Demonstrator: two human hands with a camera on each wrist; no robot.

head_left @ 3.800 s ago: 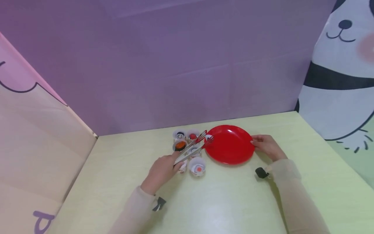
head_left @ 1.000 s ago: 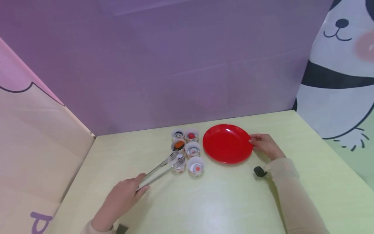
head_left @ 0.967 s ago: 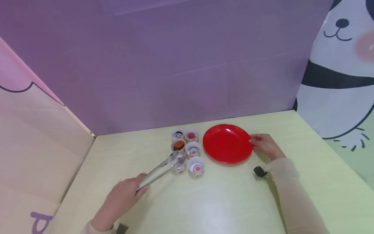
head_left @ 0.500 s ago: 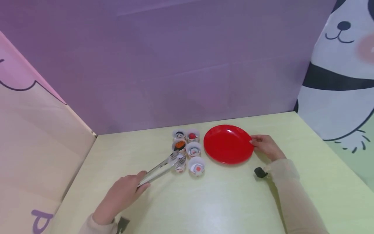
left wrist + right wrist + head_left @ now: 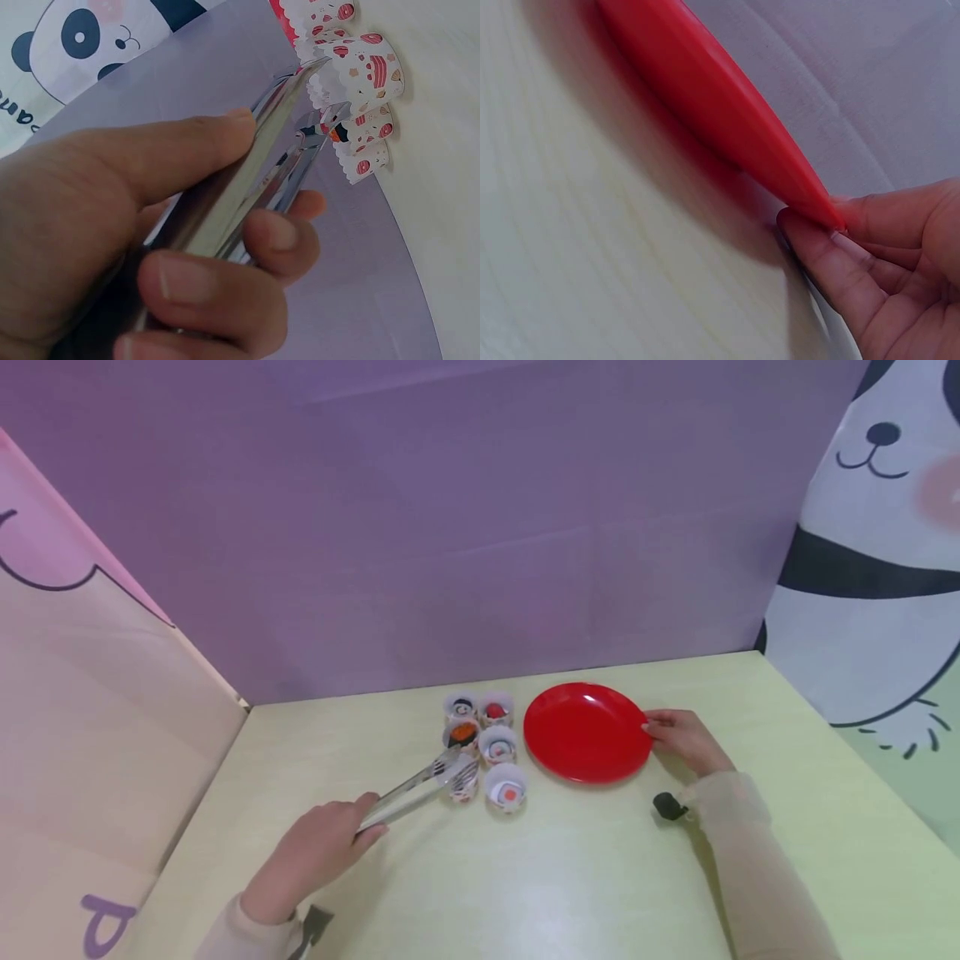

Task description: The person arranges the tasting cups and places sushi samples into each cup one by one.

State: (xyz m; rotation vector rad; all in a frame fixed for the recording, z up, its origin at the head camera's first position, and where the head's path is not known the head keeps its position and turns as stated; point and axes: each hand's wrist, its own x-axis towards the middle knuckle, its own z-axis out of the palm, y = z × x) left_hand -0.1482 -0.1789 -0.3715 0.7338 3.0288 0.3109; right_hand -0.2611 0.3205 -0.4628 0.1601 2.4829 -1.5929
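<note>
My left hand (image 5: 318, 847) grips a pair of metal tongs (image 5: 408, 795), its fingers curled round the arms in the left wrist view. The tong tips are spread a little over the nearest left paper cup (image 5: 463, 788); whether they touch its contents I cannot tell. Several such patterned cups stand in two columns, holding small sushi-like pieces, one an orange-topped piece (image 5: 462, 733). To their right lies a red plate (image 5: 587, 732) with nothing on it. My right hand (image 5: 686, 739) pinches the plate's right rim (image 5: 810, 214) between thumb and fingers.
Everything stands on a pale wooden table (image 5: 570, 877). A purple backdrop (image 5: 480, 543) rises behind its far edge. Printed panels flank it, with a panda (image 5: 870, 610) on the right one. A black wrist-worn piece (image 5: 669, 807) hangs near the right sleeve.
Since the oldest frame, my left hand has drawn the tongs back from the plate, and the small white piece there is gone from it. Over the last second, both hands have hardly moved.
</note>
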